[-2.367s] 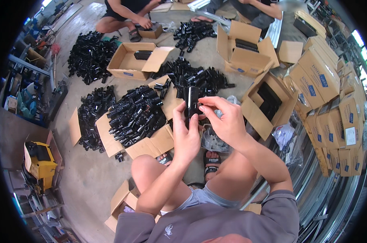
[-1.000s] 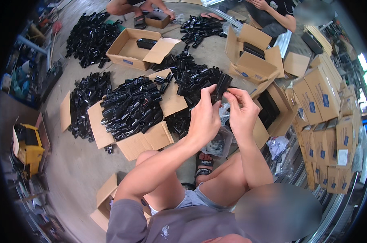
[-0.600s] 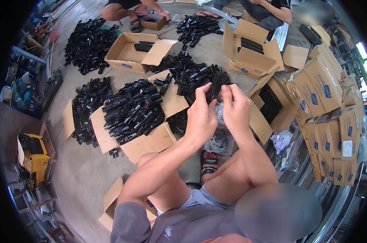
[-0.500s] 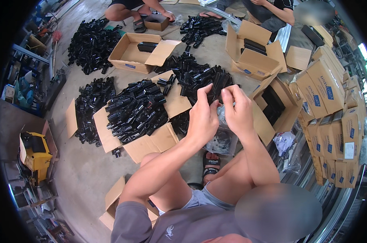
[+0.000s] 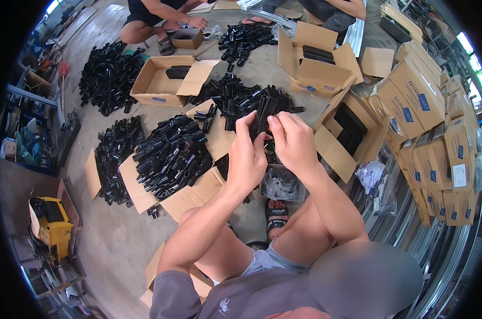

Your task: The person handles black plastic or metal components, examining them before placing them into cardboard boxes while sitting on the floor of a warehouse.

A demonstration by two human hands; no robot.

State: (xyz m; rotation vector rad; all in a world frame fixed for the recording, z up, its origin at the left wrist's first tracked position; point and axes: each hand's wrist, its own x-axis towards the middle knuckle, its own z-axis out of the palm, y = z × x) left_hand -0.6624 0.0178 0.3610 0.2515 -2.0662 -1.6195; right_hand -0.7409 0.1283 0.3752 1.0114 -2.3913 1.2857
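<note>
In front of me my left hand (image 5: 249,159) is closed round a glossy black elongated part (image 5: 264,112), which stands tilted upward between my hands. My right hand (image 5: 295,142) pinches its near right side with thumb and fingers; what the fingertips touch there is too small to make out. Behind the part lies a pile of similar black parts (image 5: 225,90). Below my hands sits a small container (image 5: 282,182) lined with clear plastic, with small pieces in it. Left of my left hand, more black parts (image 5: 174,154) are heaped on a flattened cardboard box (image 5: 198,190).
An open carton (image 5: 376,127) with black pieces stands at my right; others (image 5: 158,98) (image 5: 320,81) stand farther off. Stacked cartons (image 5: 411,101) line the right side above metal profiles. A yellow machine (image 5: 55,226) is at left. Two people sit at the far side.
My view has shifted, so the surroundings appear moved slightly left. The black part is now more upright between my hands, and my right hand has moved closer over its near end.
</note>
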